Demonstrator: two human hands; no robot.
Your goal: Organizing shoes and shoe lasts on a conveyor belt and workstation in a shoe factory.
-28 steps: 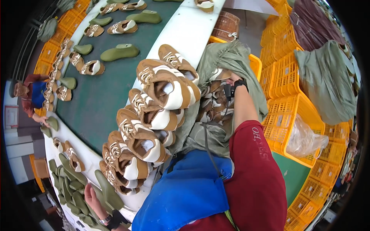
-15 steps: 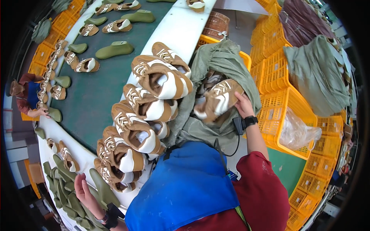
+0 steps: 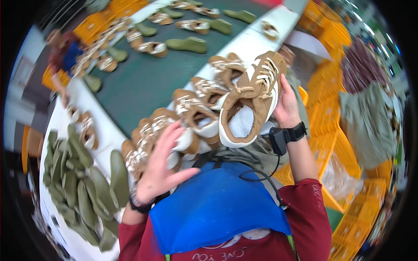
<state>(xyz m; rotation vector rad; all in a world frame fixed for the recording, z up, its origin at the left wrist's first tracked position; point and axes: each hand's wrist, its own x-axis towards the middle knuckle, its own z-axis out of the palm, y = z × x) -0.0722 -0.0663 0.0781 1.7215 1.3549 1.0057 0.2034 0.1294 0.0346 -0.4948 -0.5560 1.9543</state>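
Note:
A brown and white sneaker [image 3: 250,102] with cream laces is lifted in front of me, its opening turned my way and a pale lining inside. My right hand [image 3: 287,104] grips it along its right side, the fingers partly hidden behind it. To the left, my left hand [image 3: 163,161] is held up with thumb and fingers apart, holding nothing. Behind that hand a row of similar sneakers [image 3: 193,111] is stacked along the white table edge. Green shoe lasts [image 3: 82,191] lie in a heap left of my left forearm.
A green conveyor belt [image 3: 143,95] carries sneakers and loose lasts. At the far left another person [image 3: 65,61] reaches over the white ledge. Stacked yellow crates [image 3: 335,148] line the right, some draped with grey-green cloth [image 3: 365,122].
My right hand has raised the sneaker out of the cloth-covered crate to in front of me. My left hand has moved rightward and up from beside the lasts. The view has shifted.

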